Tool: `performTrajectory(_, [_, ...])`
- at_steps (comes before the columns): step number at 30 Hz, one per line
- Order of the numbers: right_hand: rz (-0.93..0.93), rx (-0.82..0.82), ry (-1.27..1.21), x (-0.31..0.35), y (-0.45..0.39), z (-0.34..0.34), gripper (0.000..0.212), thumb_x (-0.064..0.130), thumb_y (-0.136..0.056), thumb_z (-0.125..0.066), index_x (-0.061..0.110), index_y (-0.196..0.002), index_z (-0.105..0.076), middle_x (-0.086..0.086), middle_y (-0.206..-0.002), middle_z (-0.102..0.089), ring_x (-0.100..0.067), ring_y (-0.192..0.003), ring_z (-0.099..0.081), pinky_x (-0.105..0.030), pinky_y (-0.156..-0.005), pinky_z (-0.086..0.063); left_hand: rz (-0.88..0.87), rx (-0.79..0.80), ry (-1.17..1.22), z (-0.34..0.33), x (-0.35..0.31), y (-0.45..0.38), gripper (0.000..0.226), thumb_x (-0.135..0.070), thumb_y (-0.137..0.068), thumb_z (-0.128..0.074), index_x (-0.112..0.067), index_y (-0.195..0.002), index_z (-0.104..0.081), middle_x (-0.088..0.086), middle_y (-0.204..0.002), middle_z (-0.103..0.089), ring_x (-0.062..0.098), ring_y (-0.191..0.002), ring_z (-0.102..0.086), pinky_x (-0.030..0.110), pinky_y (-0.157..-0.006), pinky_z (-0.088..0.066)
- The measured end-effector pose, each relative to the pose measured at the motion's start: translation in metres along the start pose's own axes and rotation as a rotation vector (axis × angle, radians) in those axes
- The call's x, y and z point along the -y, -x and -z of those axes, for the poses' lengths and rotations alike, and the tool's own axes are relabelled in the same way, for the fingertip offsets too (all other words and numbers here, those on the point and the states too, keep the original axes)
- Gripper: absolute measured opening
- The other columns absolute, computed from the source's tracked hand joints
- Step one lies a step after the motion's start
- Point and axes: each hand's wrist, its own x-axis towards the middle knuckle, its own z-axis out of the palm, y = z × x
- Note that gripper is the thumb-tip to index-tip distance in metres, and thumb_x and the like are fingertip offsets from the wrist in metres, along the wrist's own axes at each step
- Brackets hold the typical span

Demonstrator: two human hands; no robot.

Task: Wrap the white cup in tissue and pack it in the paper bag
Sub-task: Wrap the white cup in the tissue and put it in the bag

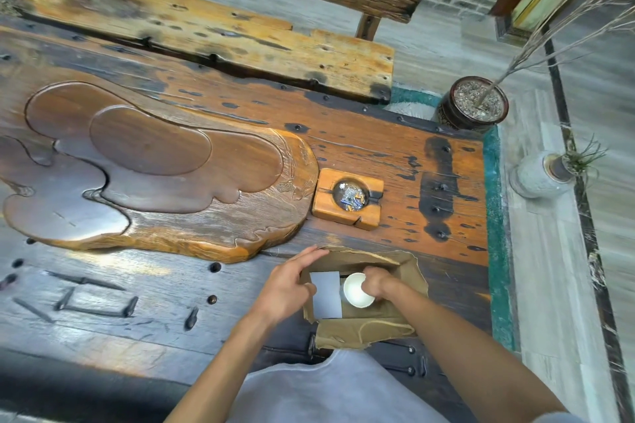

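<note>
Item: white cup (358, 290), unwrapped, gripped at its rim by the right hand (377, 282) fingers inside the paper bag (409, 271) near the bench's right edge; left hand (288, 288), fingers spread, holds the mouth open, apparently for loading.

A small round white ceramic cup (357, 291) is sitting upright inside an open brown paper bag (409, 268), its empty, glossy interior facing up. It is lying toward the right half of the bag's opening. A flat, pale grey-white rectangular sheet of tissue (325, 295) is lying just beside the cup on its left, also within the bag. The bag is standing open-mouthed on the dark wooden tabletop, its torn, crumpled rim folding outward.
</note>
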Motion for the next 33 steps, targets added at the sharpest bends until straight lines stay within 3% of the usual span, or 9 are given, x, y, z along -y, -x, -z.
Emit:
performTrajectory(3, [-0.022,0.021,-0.069,0.000,-0.004,-0.003,0.037,0.007,-0.095,-0.049,0.002,-0.132,-0.053,-0.014,-0.137,-0.058,-0.029,-0.119,-0.062,-0.030,-0.068,-0.053,0.010,-0.006,0.010,-0.001,-0.002,0.001,0.076,0.013,-0.078,-0.049,-0.036,-0.136,-0.053,-0.015,-0.154,-0.036,0.001,-0.142,-0.028,0.011,-0.103,-0.025])
performTrajectory(8, [-0.029,0.026,-0.089,-0.002,0.000,-0.001,0.036,0.006,-0.093,-0.053,0.003,-0.129,-0.056,-0.013,-0.135,-0.060,-0.028,-0.117,-0.064,-0.026,-0.071,-0.052,0.011,-0.016,-0.003,-0.002,-0.005,0.002,0.076,0.013,-0.079,-0.049,-0.036,-0.136,-0.053,-0.016,-0.154,-0.036,-0.006,-0.133,-0.027,0.012,-0.103,-0.026])
performTrajectory(13, [-0.062,0.051,-0.107,-0.005,0.009,0.004,0.040,0.010,-0.094,-0.049,0.005,-0.134,-0.050,-0.016,-0.136,-0.056,-0.032,-0.106,-0.071,-0.034,-0.068,-0.057,0.019,-0.002,-0.003,-0.005,-0.007,0.003,0.079,0.016,-0.078,-0.046,-0.037,-0.136,-0.053,-0.015,-0.155,-0.035,-0.008,-0.132,-0.025,0.013,-0.105,-0.027])
performTrajectory(20, [-0.054,0.026,-0.113,-0.007,0.043,0.023,0.046,0.036,-0.098,-0.043,0.011,-0.136,-0.048,-0.013,-0.135,-0.054,-0.031,-0.088,-0.075,-0.040,-0.084,-0.061,-0.006,0.013,-0.050,-0.011,-0.010,0.002,0.077,0.012,-0.078,-0.049,-0.036,-0.137,-0.052,-0.015,-0.154,-0.036,0.004,-0.143,-0.030,0.029,-0.118,-0.030])
performTrajectory(24, [0.084,0.039,-0.102,-0.015,0.092,0.041,0.040,0.045,-0.101,-0.041,0.013,-0.121,-0.053,-0.008,-0.123,-0.066,-0.017,-0.076,-0.069,-0.029,-0.073,-0.053,-0.023,0.025,-0.058,-0.013,-0.007,0.001,0.076,0.010,-0.077,-0.049,-0.038,-0.135,-0.054,-0.016,-0.154,-0.037,0.008,-0.142,-0.036,0.032,-0.115,-0.035])
performTrajectory(26, [0.155,0.018,-0.153,-0.028,0.116,0.048,0.045,0.046,-0.102,-0.040,0.008,-0.117,-0.058,-0.006,-0.113,-0.073,-0.018,-0.093,-0.072,-0.031,-0.085,-0.052,-0.038,0.032,-0.061,-0.013,-0.007,0.003,0.075,0.011,-0.076,-0.048,-0.037,-0.134,-0.055,-0.016,-0.154,-0.037,0.005,-0.139,-0.038,0.027,-0.111,-0.038])
performTrajectory(28, [0.210,0.032,-0.369,-0.045,0.140,0.055,0.045,0.045,-0.101,-0.043,0.008,-0.117,-0.062,-0.004,-0.117,-0.071,-0.017,-0.105,-0.072,-0.037,-0.101,-0.052,-0.044,0.038,-0.058,-0.014,-0.005,0.004,0.074,0.011,-0.077,-0.048,-0.037,-0.132,-0.057,-0.016,-0.153,-0.037,0.001,-0.132,-0.041,0.022,-0.100,-0.043])
performTrajectory(31, [0.307,0.014,-0.581,-0.076,0.180,0.073,0.034,0.036,-0.102,-0.048,0.010,-0.115,-0.064,-0.001,-0.116,-0.071,-0.014,-0.107,-0.071,-0.031,-0.098,-0.055,-0.069,0.052,-0.059,-0.015,-0.002,0.005,0.073,0.010,-0.077,-0.048,-0.046,-0.123,-0.059,-0.017,-0.152,-0.037,0.007,-0.133,-0.045,0.015,-0.086,-0.044])
performTrajectory(33, [0.340,-0.049,-0.680,-0.096,0.196,0.080,0.032,0.032,-0.101,-0.050,0.007,-0.103,-0.069,-0.005,-0.106,-0.076,-0.014,-0.101,-0.073,-0.031,-0.094,-0.057,-0.094,0.057,-0.086,-0.015,0.000,0.005,0.071,0.009,-0.077,-0.049,-0.047,-0.120,-0.060,-0.017,-0.152,-0.035,0.003,-0.109,-0.059,0.013,-0.077,-0.044])
